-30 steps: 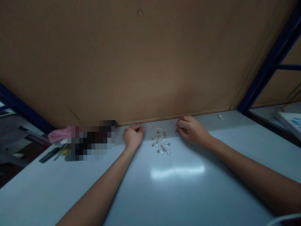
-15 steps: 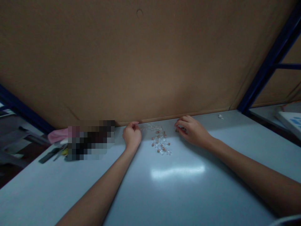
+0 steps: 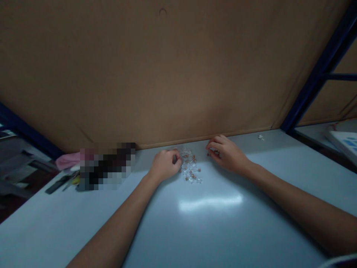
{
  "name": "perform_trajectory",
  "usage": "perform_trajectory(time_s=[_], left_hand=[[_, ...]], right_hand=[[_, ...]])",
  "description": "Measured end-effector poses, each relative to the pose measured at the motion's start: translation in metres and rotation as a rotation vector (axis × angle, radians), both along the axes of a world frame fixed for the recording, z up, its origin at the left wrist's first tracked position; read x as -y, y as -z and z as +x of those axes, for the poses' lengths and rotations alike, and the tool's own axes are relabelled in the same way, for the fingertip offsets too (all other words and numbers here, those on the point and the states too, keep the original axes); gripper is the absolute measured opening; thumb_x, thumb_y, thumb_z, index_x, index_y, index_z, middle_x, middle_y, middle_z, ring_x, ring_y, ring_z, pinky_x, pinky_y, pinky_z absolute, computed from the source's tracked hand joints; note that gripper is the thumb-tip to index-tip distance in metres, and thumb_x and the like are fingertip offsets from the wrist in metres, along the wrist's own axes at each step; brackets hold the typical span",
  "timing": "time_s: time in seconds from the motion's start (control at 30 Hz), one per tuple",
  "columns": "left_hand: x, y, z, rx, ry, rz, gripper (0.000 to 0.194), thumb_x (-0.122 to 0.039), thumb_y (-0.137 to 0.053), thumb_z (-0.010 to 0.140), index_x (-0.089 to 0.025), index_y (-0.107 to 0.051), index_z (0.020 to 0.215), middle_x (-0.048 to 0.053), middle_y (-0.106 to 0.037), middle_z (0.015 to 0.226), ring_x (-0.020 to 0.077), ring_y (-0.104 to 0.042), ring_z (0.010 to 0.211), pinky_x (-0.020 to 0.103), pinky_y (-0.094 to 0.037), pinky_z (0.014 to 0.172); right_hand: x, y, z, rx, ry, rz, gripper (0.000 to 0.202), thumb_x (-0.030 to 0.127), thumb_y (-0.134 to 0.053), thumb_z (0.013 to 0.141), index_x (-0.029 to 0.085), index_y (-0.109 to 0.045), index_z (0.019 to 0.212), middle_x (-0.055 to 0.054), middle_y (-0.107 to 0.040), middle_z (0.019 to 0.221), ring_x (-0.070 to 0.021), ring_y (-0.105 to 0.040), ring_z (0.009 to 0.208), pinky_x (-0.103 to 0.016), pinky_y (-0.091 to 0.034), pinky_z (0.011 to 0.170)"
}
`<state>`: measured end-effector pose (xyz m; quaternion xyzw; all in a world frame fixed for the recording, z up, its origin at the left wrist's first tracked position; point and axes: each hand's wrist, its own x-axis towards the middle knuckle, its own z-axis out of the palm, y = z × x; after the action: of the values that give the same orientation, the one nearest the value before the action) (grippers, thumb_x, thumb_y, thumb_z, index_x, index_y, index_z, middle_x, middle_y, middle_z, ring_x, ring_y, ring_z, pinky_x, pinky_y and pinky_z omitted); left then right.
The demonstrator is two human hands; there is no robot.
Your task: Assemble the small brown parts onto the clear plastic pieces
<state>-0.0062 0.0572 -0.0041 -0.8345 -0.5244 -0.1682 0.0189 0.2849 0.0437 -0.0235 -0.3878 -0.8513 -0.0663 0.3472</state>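
Note:
Small clear pieces with brown, cork-like bits, which look like tiny stoppered glass bottles (image 3: pixel 192 173), lie in a loose heap on the grey-white table (image 3: pixel 212 234). My left hand (image 3: pixel 166 163) is at the heap's left edge, thumb and forefinger pinched together; what they pinch, if anything, is too small to make out. To the right of the heap, my right hand (image 3: pixel 227 154) rests on the table with its fingers curled inward. Small brown bits (image 3: pixel 214 152) show between its thumb and fingers; whether they are gripped or lie behind is unclear.
A brown board (image 3: pixel 178 74) rises along the table's back edge, between blue metal posts (image 3: pixel 309 82). At the left lie a pink cloth (image 3: pixel 67 160), a dark flat object (image 3: pixel 58 184) and a blurred-out area. A small white piece (image 3: pixel 260 137) sits at the back right.
My left hand has moved right, from beside the heap to its left edge, and covers part of it. My right hand has stayed nearly in place.

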Motion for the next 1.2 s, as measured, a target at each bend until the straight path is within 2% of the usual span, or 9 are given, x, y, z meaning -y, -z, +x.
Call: perform_trajectory(time_s=[0.1, 0.3, 0.47, 0.67, 0.8, 0.97, 1.2], left_hand=[[0.000, 0.002, 0.000, -0.036, 0.033, -0.024, 0.024, -0.035, -0.057, 0.095, -0.022, -0.072, 0.081, 0.006, -0.072, 0.074, 0.0218, -0.065, 0.068, 0.031, -0.036, 0.064], [0.000, 0.004, 0.004, 0.014, 0.016, 0.005, 0.038, -0.046, -0.047, 0.106, -0.023, -0.071, 0.087, 0.006, -0.071, 0.073, 0.0223, -0.064, 0.067, 0.031, -0.034, 0.064], [0.002, 0.006, 0.005, 0.059, 0.034, -0.015, 0.047, -0.063, -0.056, 0.099, -0.022, -0.069, 0.081, 0.004, -0.070, 0.071, 0.0202, -0.060, 0.063, 0.030, -0.033, 0.062], [0.000, 0.010, 0.005, 0.117, 0.038, -0.033, 0.041, -0.057, -0.063, 0.096, -0.022, -0.066, 0.076, 0.002, -0.068, 0.069, 0.0181, -0.058, 0.061, 0.030, -0.031, 0.060], [-0.004, 0.012, 0.005, 0.135, 0.021, -0.035, 0.045, -0.059, -0.057, 0.099, -0.022, -0.064, 0.075, 0.000, -0.064, 0.066, 0.0175, -0.056, 0.060, 0.029, -0.029, 0.060], [-0.004, 0.013, 0.006, 0.125, 0.003, -0.021, 0.042, -0.052, -0.053, 0.102, -0.022, -0.065, 0.075, 0.000, -0.063, 0.064, 0.0170, -0.053, 0.059, 0.029, -0.026, 0.060], [-0.001, 0.009, 0.009, 0.249, -0.026, 0.046, 0.043, -0.054, -0.046, 0.107, -0.021, -0.066, 0.087, 0.001, -0.063, 0.067, 0.0181, -0.057, 0.061, 0.029, -0.033, 0.063]], right_hand=[[0.000, -0.001, 0.000, -0.001, 0.000, -0.002, 0.016, 0.012, -0.057, 0.099, 0.019, -0.071, 0.102, -0.014, -0.070, 0.106, -0.0288, -0.061, 0.102, -0.043, -0.051, 0.087], [0.000, 0.000, 0.000, 0.001, -0.003, -0.007, 0.015, 0.013, -0.057, 0.099, 0.018, -0.071, 0.102, -0.014, -0.070, 0.107, -0.0292, -0.060, 0.103, -0.044, -0.051, 0.088], [0.000, 0.000, 0.000, -0.010, -0.018, -0.017, 0.017, 0.012, -0.058, 0.098, 0.020, -0.072, 0.101, -0.014, -0.071, 0.106, -0.0293, -0.060, 0.101, -0.045, -0.052, 0.087], [-0.001, 0.001, 0.000, -0.006, -0.014, -0.013, 0.017, 0.012, -0.058, 0.097, 0.019, -0.073, 0.102, -0.014, -0.070, 0.106, -0.0294, -0.060, 0.103, -0.044, -0.052, 0.088], [-0.001, 0.001, 0.000, 0.003, -0.016, -0.012, 0.017, 0.012, -0.058, 0.097, 0.018, -0.072, 0.103, -0.014, -0.070, 0.107, -0.0294, -0.060, 0.104, -0.044, -0.051, 0.088], [0.000, 0.001, 0.000, -0.003, -0.016, -0.005, 0.016, 0.012, -0.058, 0.098, 0.018, -0.072, 0.103, -0.014, -0.070, 0.107, -0.0291, -0.060, 0.104, -0.043, -0.051, 0.088], [0.001, -0.002, -0.001, -0.003, -0.030, -0.013, 0.016, 0.012, -0.058, 0.098, 0.019, -0.072, 0.102, -0.015, -0.070, 0.106, -0.0293, -0.061, 0.103, -0.044, -0.052, 0.089]])
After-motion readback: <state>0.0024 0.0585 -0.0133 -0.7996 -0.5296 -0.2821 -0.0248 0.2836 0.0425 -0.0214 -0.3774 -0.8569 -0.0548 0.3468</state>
